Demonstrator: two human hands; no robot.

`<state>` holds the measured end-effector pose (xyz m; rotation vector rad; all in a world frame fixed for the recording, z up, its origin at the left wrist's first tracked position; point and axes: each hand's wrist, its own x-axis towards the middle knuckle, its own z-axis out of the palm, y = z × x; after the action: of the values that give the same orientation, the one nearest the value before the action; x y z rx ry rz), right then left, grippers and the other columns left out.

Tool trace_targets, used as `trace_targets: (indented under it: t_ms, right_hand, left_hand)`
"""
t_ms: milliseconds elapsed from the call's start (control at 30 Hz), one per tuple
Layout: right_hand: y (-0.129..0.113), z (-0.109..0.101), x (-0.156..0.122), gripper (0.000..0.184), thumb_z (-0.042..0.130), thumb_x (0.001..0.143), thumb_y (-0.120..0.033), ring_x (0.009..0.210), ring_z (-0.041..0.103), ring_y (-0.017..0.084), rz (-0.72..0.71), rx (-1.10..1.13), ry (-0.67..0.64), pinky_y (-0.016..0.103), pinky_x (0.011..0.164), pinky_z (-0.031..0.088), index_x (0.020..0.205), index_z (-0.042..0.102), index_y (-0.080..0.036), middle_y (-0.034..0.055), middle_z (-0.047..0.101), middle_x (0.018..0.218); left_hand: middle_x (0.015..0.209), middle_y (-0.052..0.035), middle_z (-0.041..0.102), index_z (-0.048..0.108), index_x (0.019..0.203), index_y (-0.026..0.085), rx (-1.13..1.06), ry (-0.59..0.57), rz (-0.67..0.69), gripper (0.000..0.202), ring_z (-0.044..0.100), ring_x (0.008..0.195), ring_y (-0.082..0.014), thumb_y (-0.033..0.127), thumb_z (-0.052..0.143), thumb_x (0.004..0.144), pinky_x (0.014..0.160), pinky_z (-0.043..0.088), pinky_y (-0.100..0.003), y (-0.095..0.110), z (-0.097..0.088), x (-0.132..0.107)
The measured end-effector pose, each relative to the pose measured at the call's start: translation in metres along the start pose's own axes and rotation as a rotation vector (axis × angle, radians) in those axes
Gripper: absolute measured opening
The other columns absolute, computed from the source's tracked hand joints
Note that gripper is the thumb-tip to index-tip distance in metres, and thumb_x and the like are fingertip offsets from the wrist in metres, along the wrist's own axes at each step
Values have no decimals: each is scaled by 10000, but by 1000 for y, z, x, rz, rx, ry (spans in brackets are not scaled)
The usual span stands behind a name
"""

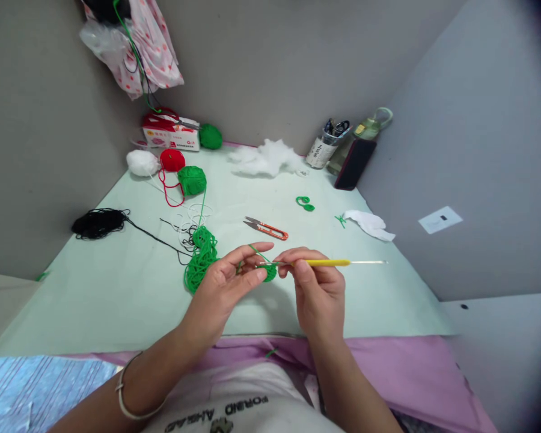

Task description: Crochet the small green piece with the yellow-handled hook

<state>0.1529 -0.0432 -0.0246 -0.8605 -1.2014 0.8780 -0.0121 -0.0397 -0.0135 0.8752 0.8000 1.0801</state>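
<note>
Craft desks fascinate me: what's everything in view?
hook: one, yellow, centre
crochet: one, green, centre
yarn heap: one, green, left
yarn balls: two green, one red, one white, back left
yarn bundle: one, black, left
strands: several, black/white, left
snips: one, orange, centre
stuffing: one, white, back
curled piece: one, green, right
snippets: several, green, right
scrap: one, white, right
cup: one, white-labelled, right
bottle: one, green, right
phone: one, black, right
box: one, white, back
scissors: one, red, on box
spotted bag: one, pink, hanging
label: one, white, right
table: one, mint, middle
cloths: one pink, one blue, front
bracelet: one, pale, forearm
left fingers: one set, bare, on crochet
right fingers: one set, bare, on hook
</note>
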Motion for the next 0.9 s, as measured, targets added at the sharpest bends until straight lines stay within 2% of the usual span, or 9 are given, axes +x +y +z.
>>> trace_targets:
  t_ms: [133, 233, 300, 400, 500, 567, 667, 767, 900]
  right_hand:
    - [-4, -1, 4, 202, 652, 1043, -318, 714, 699, 149, 39, 81, -15, 294, 668, 603, 921, 777, -216, 39, 777, 861]
    - [-9, 0, 0, 211, 590, 1072, -272, 746, 715, 153, -29, -39, -27, 303, 696, 610, 960, 763, -226, 35, 779, 892]
    - [-9, 0, -5, 210, 554, 1074, -193, 798, 726, 161, -149, -200, -55, 315, 730, 609, 1034, 755, -240, 36, 782, 928]
    - [-3, -1, -12, 280, 568, 1028, -95, 882, 733, 195, -443, -506, -139, 346, 762, 612, 1186, 734, -258, 64, 787, 1000]
    - [3, -2, -16, 363, 624, 987, -81, 948, 736, 223, -650, -739, -134, 348, 744, 616, 1268, 743, -277, 92, 771, 1055]
    - [2, -2, -16, 347, 625, 993, -94, 932, 735, 221, -601, -698, -104, 350, 732, 615, 1245, 757, -292, 82, 767, 1039]
    - [-4, -1, -10, 242, 577, 1039, -147, 774, 698, 192, -345, -381, -15, 358, 676, 597, 1099, 777, -269, 57, 762, 922]
    - [-9, 3, -4, 202, 602, 1052, -237, 761, 699, 195, -193, -182, -16, 347, 638, 583, 974, 789, -238, 62, 762, 873]
    - [-6, 6, -5, 191, 634, 1029, -163, 841, 730, 190, -233, -232, -60, 317, 660, 590, 1031, 798, -262, 51, 790, 922]
  left_hand:
    - [974, 8, 659, 842, 1178, 343, 63, 44, 24, 288, 548, 943, -154, 257, 819, 904, 901, 430, -253, 1, -2, 0]
    - [966, 8, 654, 834, 1190, 346, 126, 71, 49, 306, 542, 939, -164, 237, 807, 906, 897, 422, -268, 1, -2, 0]
    - [929, 10, 645, 835, 1183, 335, 181, 101, 81, 307, 541, 918, -169, 215, 802, 902, 904, 420, -278, 1, -1, -1]
    - [883, 15, 640, 833, 1181, 303, 202, 162, 131, 342, 536, 878, -167, 190, 840, 858, 893, 426, -279, 0, 2, -2]
    - [839, 22, 644, 810, 1245, 270, -1, 105, 11, 448, 522, 795, -140, 257, 908, 808, 815, 445, -261, 0, 4, -1]
    - [727, 51, 579, 808, 1261, 239, -179, 25, -142, 470, 441, 654, -93, 303, 918, 808, 771, 452, -245, 2, 4, 0]
    - [667, 92, 490, 830, 1221, 226, -288, -12, -220, 402, 263, 535, -40, 280, 902, 830, 797, 483, -244, 7, 2, 2]
    - [811, 47, 598, 836, 1215, 276, -216, 1, -131, 418, 422, 626, -56, 240, 914, 806, 811, 479, -231, 9, 3, 3]
    - [886, 20, 647, 847, 1196, 330, -91, 48, -31, 397, 554, 858, -117, 245, 921, 816, 832, 460, -212, 5, 7, 1]
